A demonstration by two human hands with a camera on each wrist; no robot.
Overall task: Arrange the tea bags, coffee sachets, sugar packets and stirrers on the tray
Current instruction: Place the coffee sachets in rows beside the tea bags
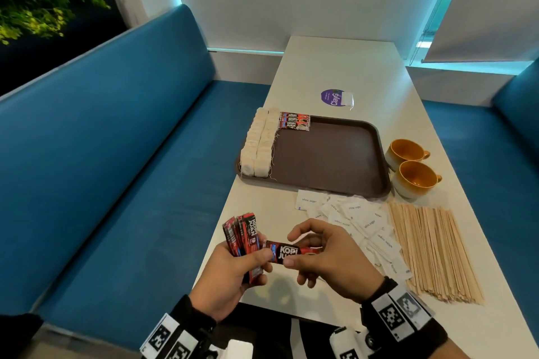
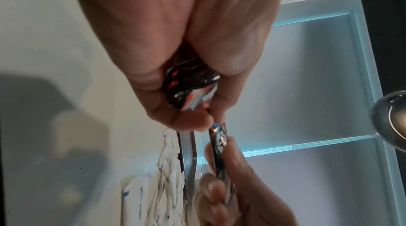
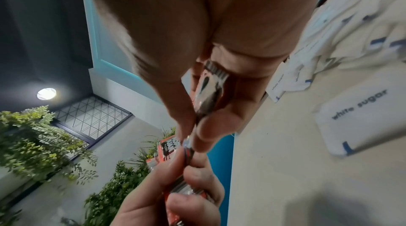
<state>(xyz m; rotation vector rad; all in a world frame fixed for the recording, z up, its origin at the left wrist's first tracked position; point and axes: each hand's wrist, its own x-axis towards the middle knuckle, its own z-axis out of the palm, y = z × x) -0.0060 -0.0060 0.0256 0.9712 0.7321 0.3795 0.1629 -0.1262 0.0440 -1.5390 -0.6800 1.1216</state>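
Both hands are raised over the near edge of the long white bench (image 1: 344,67). The left hand (image 1: 230,277) is curled around a fanned bundle of red-and-black coffee sachets (image 1: 242,234), which stand upright out of the fist; the left wrist view shows their crumpled lower ends (image 2: 191,84) enclosed in the palm. The right hand (image 1: 329,256) pinches 1 single red-and-black coffee sachet (image 1: 288,251) between thumb and forefinger, holding it level; its other end is pinched at the left thumb, so the 2 hands meet on it. The right wrist view confirms the sachet (image 3: 211,89) gripped edge-on by the right fingers (image 3: 211,131). The dark brown rectangular plastic tray (image 1: 335,160) lies farther along the bench. On its left side sit 2 rows of pale paper tea bags (image 1: 259,143), strings trailing to the right. At the tray's far left corner, just beside the tea bags, 3 further coffee sachets (image 1: 294,121) lie stacked flat. The rest of the tray floor is bare. Off the tray, on the bench near its front edge, lies a loose heap of white paper sugar packets (image 1: 358,218) marked "white sugar", touching a spread of pale wooden stirrers (image 1: 431,251) on the right. 2 orange glazed ceramic cups (image 1: 411,166) stand just beside the tray's right rim. A round purple sticker (image 1: 332,97) lies beyond the tray. A blue upholstered bench seat (image 1: 116,154) runs along the left.
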